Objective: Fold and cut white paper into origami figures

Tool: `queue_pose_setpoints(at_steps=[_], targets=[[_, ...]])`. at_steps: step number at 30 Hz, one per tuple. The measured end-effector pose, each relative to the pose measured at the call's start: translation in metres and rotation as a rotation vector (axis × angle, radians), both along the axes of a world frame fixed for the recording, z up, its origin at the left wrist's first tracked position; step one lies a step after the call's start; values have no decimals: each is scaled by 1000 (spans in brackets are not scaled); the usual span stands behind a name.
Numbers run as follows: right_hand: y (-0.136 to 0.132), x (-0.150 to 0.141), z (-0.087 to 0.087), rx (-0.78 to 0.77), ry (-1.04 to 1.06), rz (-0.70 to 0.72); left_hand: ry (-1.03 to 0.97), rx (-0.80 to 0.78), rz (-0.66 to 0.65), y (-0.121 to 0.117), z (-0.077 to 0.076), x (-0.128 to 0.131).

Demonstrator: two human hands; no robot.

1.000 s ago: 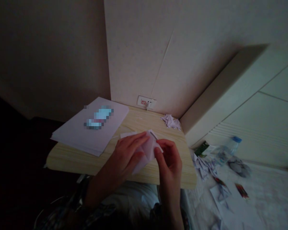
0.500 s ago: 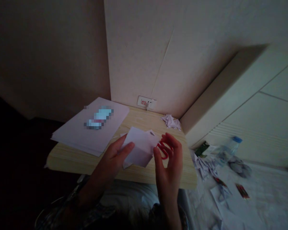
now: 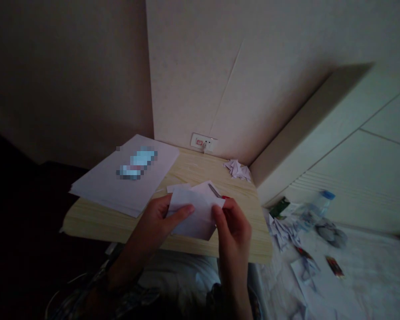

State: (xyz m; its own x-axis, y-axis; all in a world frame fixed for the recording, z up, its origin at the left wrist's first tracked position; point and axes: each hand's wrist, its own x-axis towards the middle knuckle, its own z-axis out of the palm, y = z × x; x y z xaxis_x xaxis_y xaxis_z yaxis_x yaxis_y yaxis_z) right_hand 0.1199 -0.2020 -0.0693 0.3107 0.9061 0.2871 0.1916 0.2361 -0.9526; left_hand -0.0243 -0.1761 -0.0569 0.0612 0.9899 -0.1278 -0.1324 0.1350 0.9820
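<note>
A small white sheet of paper is held over the front of the wooden table. My left hand pinches its left side, thumb on top. At the right corner, my right hand grips the same sheet between thumb and fingers. Behind it on the table lie more white paper pieces. A pair of scissors rests there, its blades showing; the red handles are mostly hidden behind my right hand.
On the left of the table is a stack of large white paper with a blurred-out phone-like object on it. Folded paper pieces sit at the back right corner. A bottle and paper scraps lie on the right-hand surface.
My right hand has closed on the sheet's right corner, where its fingers were apart before. The sheet has dipped and turned slightly, and the scissors' blades now show while the handles are covered.
</note>
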Motion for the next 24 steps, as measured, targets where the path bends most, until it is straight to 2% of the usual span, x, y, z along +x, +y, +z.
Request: queue_pose_setpoints(at_steps=[7,10,12,18,24], targets=[[1,5,0,-114,203,99,23,45,-84,0,3,-4],[0,5,0,-160,236,193,3,56,-106,1,2,-6],[0,5,2,-151,231,208,10,69,-125,1,1,-8],[1,0,6,-13,133,74,21,70,-108,1,1,-7],[-2,-5,2,157,-100,-44,24,108,-47,2,0,-4]])
